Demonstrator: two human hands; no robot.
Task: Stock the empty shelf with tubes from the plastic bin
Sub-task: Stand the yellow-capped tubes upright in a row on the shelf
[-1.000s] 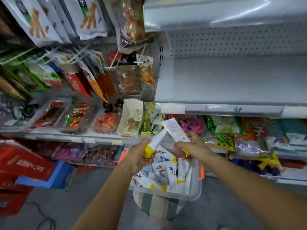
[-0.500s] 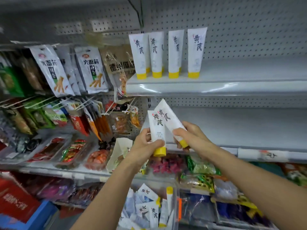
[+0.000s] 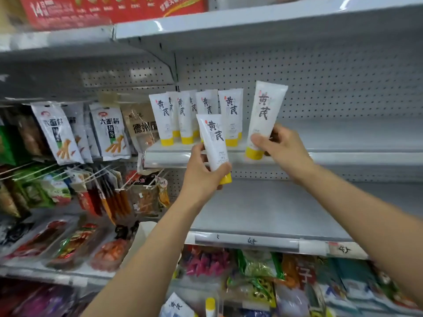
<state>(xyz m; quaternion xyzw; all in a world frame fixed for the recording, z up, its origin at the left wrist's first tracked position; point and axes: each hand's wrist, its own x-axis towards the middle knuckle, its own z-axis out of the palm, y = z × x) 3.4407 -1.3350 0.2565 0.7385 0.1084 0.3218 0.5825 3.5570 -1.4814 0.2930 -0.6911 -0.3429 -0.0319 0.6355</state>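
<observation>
Several white tubes with yellow caps (image 3: 185, 117) stand cap-down in a row at the left end of the grey upper shelf (image 3: 343, 154). My left hand (image 3: 201, 172) grips one such tube (image 3: 214, 138) upright, just below and in front of that row. My right hand (image 3: 281, 145) holds a second tube (image 3: 263, 117) upright, cap down, right of the row, its cap level with the shelf's front lip. The plastic bin (image 3: 206, 305) with more tubes shows at the bottom edge.
A bare grey shelf (image 3: 263, 211) lies below the stocked one. Hanging snack bags (image 3: 68, 133) fill the pegs to the left. Packaged goods (image 3: 263, 271) crowd the lower shelves. A pegboard back wall (image 3: 320, 83) rises behind the tubes.
Both hands have risen from the bin to the upper shelf with a tube each. The right tube now stands upright, right of the row.
</observation>
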